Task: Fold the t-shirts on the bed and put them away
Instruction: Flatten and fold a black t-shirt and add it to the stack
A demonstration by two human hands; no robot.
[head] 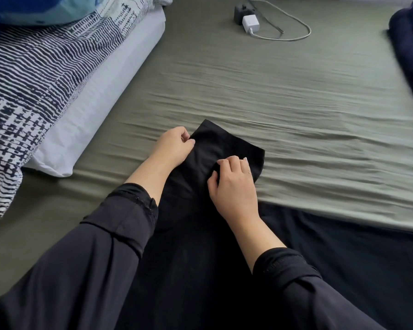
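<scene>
Two hands on one black t-shirt [227, 148], head view only. Shirt lies on the green bed sheet [296, 103], folded narrow, long axis running away from the person. Left hand [174, 146] pinches the far left edge, fingers curled. Right hand [234, 184] curls on the right side, nearer the body. Far end lies just beyond both sets of fingers. Charger [248, 23] well apart.

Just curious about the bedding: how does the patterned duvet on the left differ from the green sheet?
The navy-and-white patterned duvet is bunched up at the left; the plain olive-green sheet lies spread flat with shallow wrinkles. The duvet bears nothing visible; the sheet carries a black folded t-shirt and a white charger. Both are fabric bedding.
</scene>
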